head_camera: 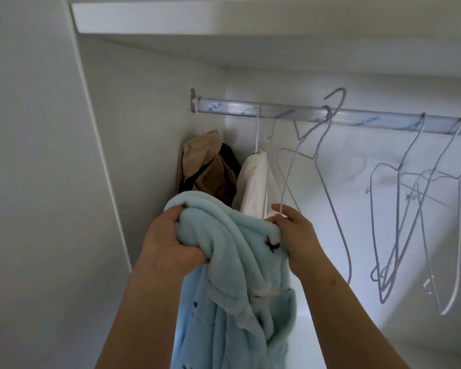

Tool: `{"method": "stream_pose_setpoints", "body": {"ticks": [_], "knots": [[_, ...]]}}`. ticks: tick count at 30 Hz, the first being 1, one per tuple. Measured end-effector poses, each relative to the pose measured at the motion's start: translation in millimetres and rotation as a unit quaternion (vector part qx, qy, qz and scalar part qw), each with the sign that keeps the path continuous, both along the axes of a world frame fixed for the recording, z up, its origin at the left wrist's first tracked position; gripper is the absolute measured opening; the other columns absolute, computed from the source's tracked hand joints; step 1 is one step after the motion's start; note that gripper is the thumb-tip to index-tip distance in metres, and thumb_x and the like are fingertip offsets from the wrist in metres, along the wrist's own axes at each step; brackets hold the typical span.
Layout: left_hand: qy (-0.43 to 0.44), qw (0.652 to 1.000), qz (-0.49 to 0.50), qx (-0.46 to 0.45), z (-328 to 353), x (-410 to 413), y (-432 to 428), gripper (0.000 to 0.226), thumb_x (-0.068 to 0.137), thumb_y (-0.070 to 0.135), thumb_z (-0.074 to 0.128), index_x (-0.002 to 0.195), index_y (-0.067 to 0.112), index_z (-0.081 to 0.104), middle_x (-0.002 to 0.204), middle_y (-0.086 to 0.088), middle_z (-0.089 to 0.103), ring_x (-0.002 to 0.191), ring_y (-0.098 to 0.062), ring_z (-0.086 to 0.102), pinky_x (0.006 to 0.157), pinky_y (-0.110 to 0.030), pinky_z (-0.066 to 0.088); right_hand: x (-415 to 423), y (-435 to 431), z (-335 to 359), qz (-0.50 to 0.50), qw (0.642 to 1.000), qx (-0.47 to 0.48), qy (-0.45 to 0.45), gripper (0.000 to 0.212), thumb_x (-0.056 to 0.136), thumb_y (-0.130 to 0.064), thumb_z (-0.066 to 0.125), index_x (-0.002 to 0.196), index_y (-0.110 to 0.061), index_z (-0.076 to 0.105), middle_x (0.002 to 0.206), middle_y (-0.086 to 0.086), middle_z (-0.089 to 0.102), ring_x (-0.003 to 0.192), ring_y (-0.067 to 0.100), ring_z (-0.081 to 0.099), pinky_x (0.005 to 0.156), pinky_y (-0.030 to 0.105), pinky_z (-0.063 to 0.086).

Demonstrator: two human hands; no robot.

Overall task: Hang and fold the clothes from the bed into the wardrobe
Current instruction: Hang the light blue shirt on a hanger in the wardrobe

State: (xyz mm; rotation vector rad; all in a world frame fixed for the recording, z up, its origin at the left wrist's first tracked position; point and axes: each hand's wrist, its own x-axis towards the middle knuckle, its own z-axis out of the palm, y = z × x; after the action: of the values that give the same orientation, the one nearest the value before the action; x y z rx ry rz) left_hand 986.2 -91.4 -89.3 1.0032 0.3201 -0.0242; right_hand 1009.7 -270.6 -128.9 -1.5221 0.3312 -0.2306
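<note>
You grip a pale blue fleece garment [232, 267] with both hands below the wardrobe rail [277, 111]. Your left hand [168, 235] bunches its top, and your right hand [296, 235] pinches its edge, one finger against a wire hanger [330, 202]. A tan garment [205, 169] and a white garment [253, 182] hang behind; empty hangers [415, 198] crowd the right.

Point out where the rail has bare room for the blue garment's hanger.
Widest bare stretch of rail: between the middle hangers and the right hanger bunch. A shorter gap lies between the white garment and the middle hangers. Left corner, by the brown garment, is crowded.
</note>
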Motion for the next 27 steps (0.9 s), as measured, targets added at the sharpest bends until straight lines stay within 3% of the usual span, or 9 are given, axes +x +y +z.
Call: {"method": "stream_pose_setpoints", "body": {"ticks": [3, 8, 12, 14, 16, 17, 20, 23, 27], "knots": [[0.007, 1.0, 0.007, -0.017, -7.9, -1.5, 5.3, 0.076, 0.073, -0.008, 0.071, 0.139, 0.007, 0.037, 0.136, -0.011, 0.044, 0.099, -0.009, 0.046, 0.082, -0.017, 0.038, -15.7, 4.0, -12.2, -0.004, 1.0, 0.0, 0.013, 0.025, 0.096, -0.01, 0.045, 0.113, -0.018, 0.06, 0.085, 0.003, 0.065, 0.08, 0.015, 0.06, 0.071, 0.022, 0.05], [0.006, 0.995, -0.096, -0.001, -16.9, -28.2, -6.6, 0.059, 0.078, -0.02, 0.058, 0.132, -0.004, 0.042, 0.111, -0.01, 0.054, 0.059, 0.004, 0.047, 0.047, 0.003, 0.035, -57.9, 5.9, -39.8, -0.012, 0.998, -0.035, 0.042, 0.025, 0.096, -0.01, 0.044, 0.109, -0.022, 0.061, 0.09, 0.0, 0.064, 0.079, 0.009, 0.059, 0.068, 0.014, 0.049], [0.017, 0.991, -0.131, 0.021, -44.5, -40.0, -12.9, 0.04, 0.095, -0.008, 0.036, 0.136, -0.01, 0.037, 0.094, -0.019, 0.058, 0.048, -0.007, 0.057, 0.035, -0.01, 0.041, -102.1, 8.2, -68.1, -0.029, 0.994, -0.085, 0.058, 0.026, 0.097, -0.01, 0.042, 0.104, -0.026, 0.061, 0.081, -0.007, 0.064, 0.07, 0.005, 0.058, 0.057, 0.007, 0.046], [0.056, 0.987, -0.152, 0.002, -54.0, -51.0, -18.0, 0.04, 0.097, 0.0, 0.034, 0.136, -0.007, 0.038, 0.077, -0.011, 0.054, 0.048, -0.009, 0.058, 0.034, -0.016, 0.044, -122.1, 7.5, -81.7, -0.033, 0.992, -0.104, 0.059, 0.026, 0.096, -0.009, 0.041, 0.101, -0.027, 0.06, 0.078, -0.006, 0.066, 0.067, 0.006, 0.058, 0.057, 0.009, 0.047], [0.069, 0.987, -0.149, 0.004, -63.7, -61.7, -22.7, 0.031, 0.097, 0.0, 0.033, 0.122, -0.002, 0.051, 0.061, -0.008, 0.054, 0.037, -0.004, 0.056, 0.033, -0.014, 0.042, -142.6, 4.3, -92.0, -0.042, 0.99, -0.12, 0.057, 0.029, 0.096, -0.008, 0.042, 0.095, -0.03, 0.06, 0.077, -0.006, 0.066, 0.066, 0.006, 0.058, 0.061, 0.01, 0.047], [0.084, 0.984, -0.158, -0.003, -65.8, -68.8, -25.1, 0.024, 0.096, 0.004, 0.035, 0.102, 0.005, 0.058, 0.051, -0.006, 0.057, 0.034, -0.005, 0.055, 0.033, -0.014, 0.042, -153.0, 1.8, -96.2, -0.048, 0.99, -0.12, 0.053, 0.03, 0.095, -0.006, 0.043, 0.091, -0.031, 0.061, 0.077, -0.006, 0.066, 0.067, 0.006, 0.058, 0.063, 0.011, 0.046], [0.112, 0.978, -0.177, 0.001, -80.2, -87.3, -33.1, 0.049, 0.096, 0.017, 0.04, 0.056, 0.012, 0.068, 0.046, -0.002, 0.062, 0.041, -0.011, 0.06, 0.04, -0.018, 0.048, -189.5, -9.3, -104.7, -0.077, 0.991, -0.1, 0.049, 0.037, 0.088, 0.005, 0.046, 0.075, -0.025, 0.064, 0.071, -0.009, 0.064, 0.069, 0.009, 0.058, 0.067, 0.014, 0.045], [0.144, 0.97, -0.193, 0.008, -87.7, -118.2, -48.0, 0.02, 0.09, 0.021, 0.052, 0.078, 0.015, 0.067, 0.084, -0.007, 0.067, 0.075, -0.02, 0.062, 0.058, -0.029, 0.05, -232.8, -25.8, -110.4, -0.128, 0.983, -0.113, 0.069, 0.047, 0.077, 0.013, 0.047, 0.054, -0.024, 0.063, 0.057, -0.01, 0.058, 0.065, 0.012, 0.05, 0.063, 0.02, 0.039], [0.116, 0.972, -0.203, 0.015, -92.0, -166.3, -64.4, 0.021, 0.093, 0.019, 0.046, 0.078, 0.014, 0.06, 0.067, -0.004, 0.063, 0.07, -0.019, 0.056, 0.057, -0.026, 0.05, -301.4, -43.4, -116.9, -0.136, 0.972, -0.162, 0.097, 0.051, 0.076, 0.016, 0.042, 0.051, -0.025, 0.06, 0.061, -0.002, 0.06, 0.067, 0.016, 0.049, 0.063, 0.024, 0.036]]}}
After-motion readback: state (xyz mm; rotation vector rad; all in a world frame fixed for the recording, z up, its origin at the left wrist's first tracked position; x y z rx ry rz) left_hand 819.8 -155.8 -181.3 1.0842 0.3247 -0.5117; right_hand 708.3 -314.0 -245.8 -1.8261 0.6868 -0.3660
